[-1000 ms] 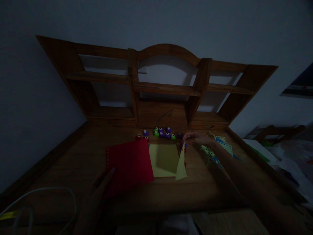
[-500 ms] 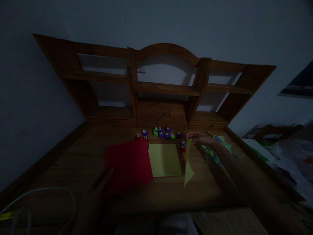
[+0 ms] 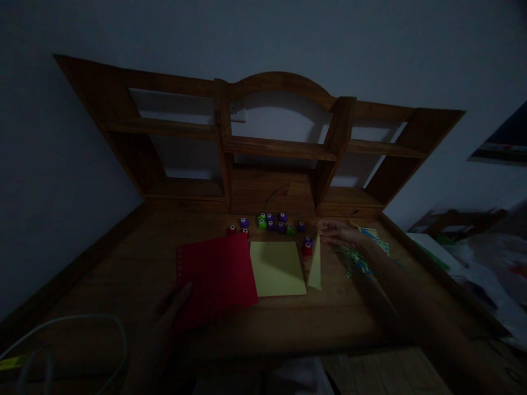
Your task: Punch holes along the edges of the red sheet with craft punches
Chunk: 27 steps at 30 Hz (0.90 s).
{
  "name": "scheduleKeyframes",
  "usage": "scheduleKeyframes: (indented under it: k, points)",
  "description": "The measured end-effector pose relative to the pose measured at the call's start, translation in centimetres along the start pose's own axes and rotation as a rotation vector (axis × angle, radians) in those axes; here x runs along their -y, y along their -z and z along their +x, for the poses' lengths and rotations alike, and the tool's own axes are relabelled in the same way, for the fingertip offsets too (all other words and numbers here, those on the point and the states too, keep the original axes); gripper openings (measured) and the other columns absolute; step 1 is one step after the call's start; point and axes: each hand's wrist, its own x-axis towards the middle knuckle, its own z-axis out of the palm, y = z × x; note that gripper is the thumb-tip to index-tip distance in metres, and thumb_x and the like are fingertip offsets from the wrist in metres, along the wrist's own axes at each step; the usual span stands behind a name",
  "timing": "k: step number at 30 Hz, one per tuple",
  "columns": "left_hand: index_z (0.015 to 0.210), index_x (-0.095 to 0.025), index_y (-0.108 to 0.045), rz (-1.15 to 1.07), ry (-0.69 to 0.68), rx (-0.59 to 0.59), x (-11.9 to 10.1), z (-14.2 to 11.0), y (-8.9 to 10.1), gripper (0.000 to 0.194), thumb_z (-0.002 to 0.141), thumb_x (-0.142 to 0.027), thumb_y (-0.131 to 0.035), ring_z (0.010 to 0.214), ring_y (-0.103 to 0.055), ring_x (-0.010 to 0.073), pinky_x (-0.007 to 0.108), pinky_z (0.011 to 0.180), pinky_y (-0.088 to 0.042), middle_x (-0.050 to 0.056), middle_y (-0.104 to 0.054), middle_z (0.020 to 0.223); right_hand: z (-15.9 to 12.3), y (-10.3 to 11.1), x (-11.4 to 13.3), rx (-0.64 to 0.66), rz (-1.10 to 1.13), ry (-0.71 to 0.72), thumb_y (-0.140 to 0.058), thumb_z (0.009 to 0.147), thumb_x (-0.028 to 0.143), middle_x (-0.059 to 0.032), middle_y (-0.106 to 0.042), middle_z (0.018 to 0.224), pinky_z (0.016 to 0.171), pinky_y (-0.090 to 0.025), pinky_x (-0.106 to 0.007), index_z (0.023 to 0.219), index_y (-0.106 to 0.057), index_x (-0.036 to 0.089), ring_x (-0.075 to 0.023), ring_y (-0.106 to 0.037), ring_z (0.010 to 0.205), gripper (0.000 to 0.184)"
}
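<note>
My left hand (image 3: 175,307) grips the left edge of a red sheet of paper (image 3: 216,274), its thumb on top. Small punched shapes line the red sheet's left and lower edges. In my right hand (image 3: 335,231), a thin yellow sheet (image 3: 315,269) hangs nearly edge-on from the fingertips. Between the two hands a flat yellow sheet (image 3: 276,269) lies on the desk, its left side under or against the red one. Just behind the papers stand several small craft punches in purple (image 3: 270,225), green (image 3: 262,224) and red (image 3: 307,249).
Yellow and blue paper cut-outs (image 3: 354,260) lie in a pile by my right forearm, with punched strips (image 3: 376,240) behind them. A wooden shelf unit (image 3: 280,148) rises at the desk's back. A white cable (image 3: 82,316) loops at the lower left.
The yellow sheet in my right hand has turned and straightened, now looking narrower, with its lower end higher. My left hand and the red sheet stay in place.
</note>
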Motion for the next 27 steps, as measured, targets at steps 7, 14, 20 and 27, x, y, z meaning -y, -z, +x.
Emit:
scheduleKeyframes:
  k: [7, 14, 20, 27]
  points:
    - [0.11, -0.019, -0.066, 0.001, -0.007, 0.004, 0.0, -0.2, 0.1, 0.046, 0.076, -0.051, -0.06, 0.131, -0.041, 0.0347, 0.05, 0.109, -0.035, 0.01, -0.055, 0.132, -0.5, -0.8, 0.6, -0.086, 0.273, -0.085, -0.072, 0.066, 0.024, -0.0055, -0.065, 0.097, 0.075, -0.055, -0.029, 0.096, -0.061, 0.022, -0.0204, -0.064, 0.088, 0.032]
    - [0.106, -0.02, -0.068, -0.024, 0.012, 0.049, 0.1, 0.1, 0.3, 0.044, 0.073, -0.049, -0.063, 0.13, -0.042, 0.0345, 0.05, 0.11, -0.034, 0.01, -0.056, 0.13, 0.8, -1.9, 2.4, -0.144, 0.248, -0.007, -0.07, 0.072, 0.03, -0.0025, -0.064, 0.087, 0.071, -0.052, -0.03, 0.095, -0.059, 0.024, -0.0182, -0.062, 0.079, 0.027]
    - [0.105, -0.02, -0.068, -0.012, 0.024, 0.001, 0.3, 0.1, 0.1, 0.042, 0.075, -0.048, -0.059, 0.13, -0.042, 0.036, 0.053, 0.109, -0.033, 0.01, -0.052, 0.135, 2.5, -4.3, 4.5, 0.008, 0.138, 0.047, -0.072, 0.07, 0.032, -0.0014, -0.063, 0.073, 0.063, -0.049, -0.026, 0.089, -0.061, 0.016, -0.0126, -0.06, 0.062, 0.027]
    - [0.102, -0.021, -0.069, 0.045, -0.2, -0.074, 1.6, 0.2, 0.3, 0.037, 0.07, -0.036, -0.059, 0.136, -0.033, 0.0352, 0.049, 0.116, -0.023, 0.007, -0.054, 0.133, 3.8, -6.6, 4.5, 0.015, 0.034, -0.053, -0.069, 0.067, 0.027, -0.0005, -0.063, 0.061, 0.05, -0.046, -0.022, 0.085, -0.06, 0.014, -0.0126, -0.059, 0.052, 0.024]
